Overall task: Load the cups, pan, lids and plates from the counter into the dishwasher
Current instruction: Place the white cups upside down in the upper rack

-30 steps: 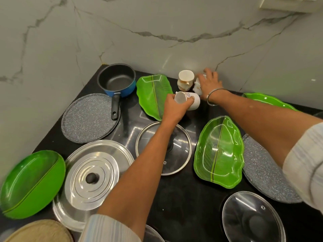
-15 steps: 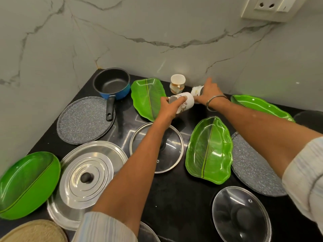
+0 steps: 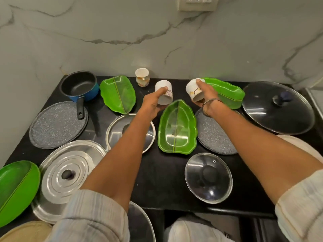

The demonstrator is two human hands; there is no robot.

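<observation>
Head view: one cup (image 3: 164,95) per hand.

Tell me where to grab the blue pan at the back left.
Take the pan by its black handle, coming from the front: the handle sticks out toward the person, resting over the grey plate, and is free, while the round body gives less to hold.

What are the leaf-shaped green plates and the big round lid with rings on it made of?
The green leaf plate looks like glossy plastic or melamine: bright even colour, a printed midrib and shiny glare patches. Hard to tell which of the two. The ringed lid looks like metal, likely steel or aluminium: silvery grey with a dull brushed sheen, pressed rings and a dark knob in the middle.
</observation>
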